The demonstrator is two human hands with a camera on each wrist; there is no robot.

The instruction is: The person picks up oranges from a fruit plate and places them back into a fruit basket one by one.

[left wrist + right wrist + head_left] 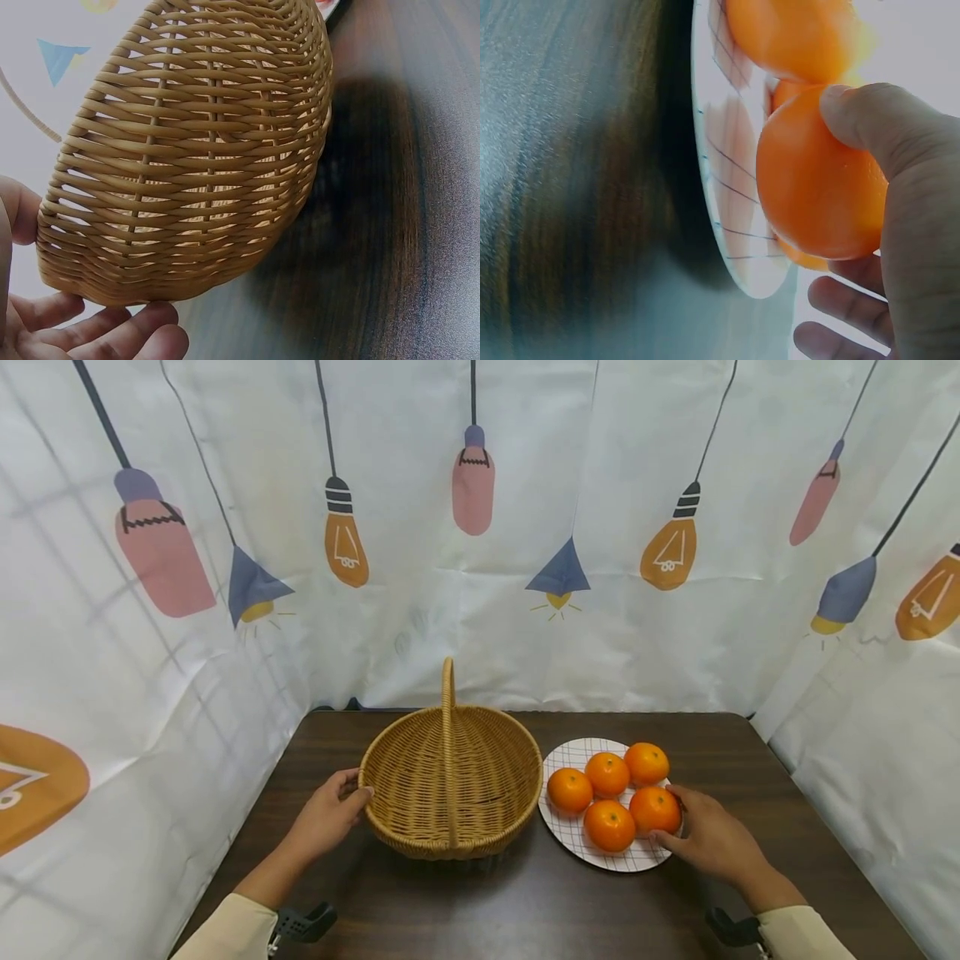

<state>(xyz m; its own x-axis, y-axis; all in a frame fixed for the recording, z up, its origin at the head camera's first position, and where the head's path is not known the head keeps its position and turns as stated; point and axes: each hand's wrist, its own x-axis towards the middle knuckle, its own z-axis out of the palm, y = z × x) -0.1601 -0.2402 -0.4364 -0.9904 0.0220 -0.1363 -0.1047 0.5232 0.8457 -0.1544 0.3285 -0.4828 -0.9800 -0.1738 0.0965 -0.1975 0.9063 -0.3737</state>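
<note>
Orange (pixel 655 811) at right of plate (pixel 561 831), lower right of frame — my right hand (pixel 712 839) grips its sides, best hold; probably firm, slick. My left hand (pixel 330 814) holds the basket (pixel 452 777), lower centre, by its rim — likely light, stiff.

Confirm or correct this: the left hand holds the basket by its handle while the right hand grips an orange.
Not by its handle: the head view shows the left hand holding the basket by its rim. The right hand does grip an orange.
</note>
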